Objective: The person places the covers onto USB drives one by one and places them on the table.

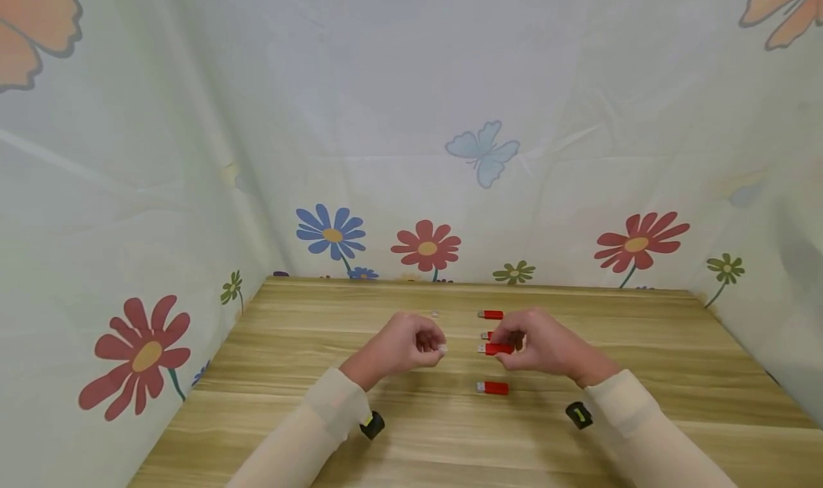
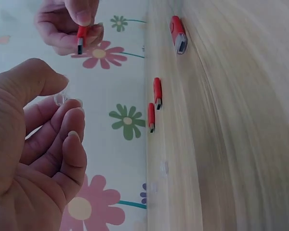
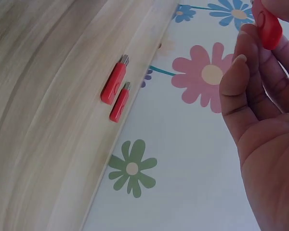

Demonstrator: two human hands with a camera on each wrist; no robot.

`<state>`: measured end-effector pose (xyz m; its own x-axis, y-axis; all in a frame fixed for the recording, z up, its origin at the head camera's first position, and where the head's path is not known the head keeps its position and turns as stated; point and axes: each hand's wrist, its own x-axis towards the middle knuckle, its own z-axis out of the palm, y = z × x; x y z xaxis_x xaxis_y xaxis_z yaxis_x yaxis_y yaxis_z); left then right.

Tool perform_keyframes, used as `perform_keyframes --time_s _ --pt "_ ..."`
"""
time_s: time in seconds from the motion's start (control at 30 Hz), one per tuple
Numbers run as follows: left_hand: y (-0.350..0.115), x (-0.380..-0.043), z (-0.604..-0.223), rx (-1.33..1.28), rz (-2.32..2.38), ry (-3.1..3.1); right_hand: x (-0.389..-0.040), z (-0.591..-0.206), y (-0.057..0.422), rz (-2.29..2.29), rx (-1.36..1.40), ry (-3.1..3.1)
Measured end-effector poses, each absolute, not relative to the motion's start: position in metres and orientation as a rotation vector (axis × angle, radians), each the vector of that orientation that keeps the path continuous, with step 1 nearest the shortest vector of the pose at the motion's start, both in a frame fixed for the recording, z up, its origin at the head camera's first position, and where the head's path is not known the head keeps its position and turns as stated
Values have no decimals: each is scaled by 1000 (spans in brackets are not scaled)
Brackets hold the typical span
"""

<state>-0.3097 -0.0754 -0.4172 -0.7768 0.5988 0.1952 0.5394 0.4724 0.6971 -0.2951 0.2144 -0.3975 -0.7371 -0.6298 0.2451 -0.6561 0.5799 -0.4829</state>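
My left hand pinches a small clear plastic cap between thumb and fingertips. Opposite it, my right hand grips a red USB flash drive, its metal plug pointing toward the left hand. Both hands are raised over the wooden table, with a gap between the cap and the plug. Below them lie three more red flash drives: one toward the back, one partly hidden behind the right hand, and one nearer the front.
Small clear pieces, one of them left of the rear drive, lie on the wooden table. A pale curtain printed with flowers and butterflies rises along the table's back and sides. Dark wrist devices sit under the sleeves.
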Motion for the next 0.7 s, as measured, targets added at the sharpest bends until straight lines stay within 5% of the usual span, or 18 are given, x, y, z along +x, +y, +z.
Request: perform_keyframes --time_s 0.7 --pt "-57 -292 -416 983 1343 2569 -292 -402 205 999 1303 -2514"
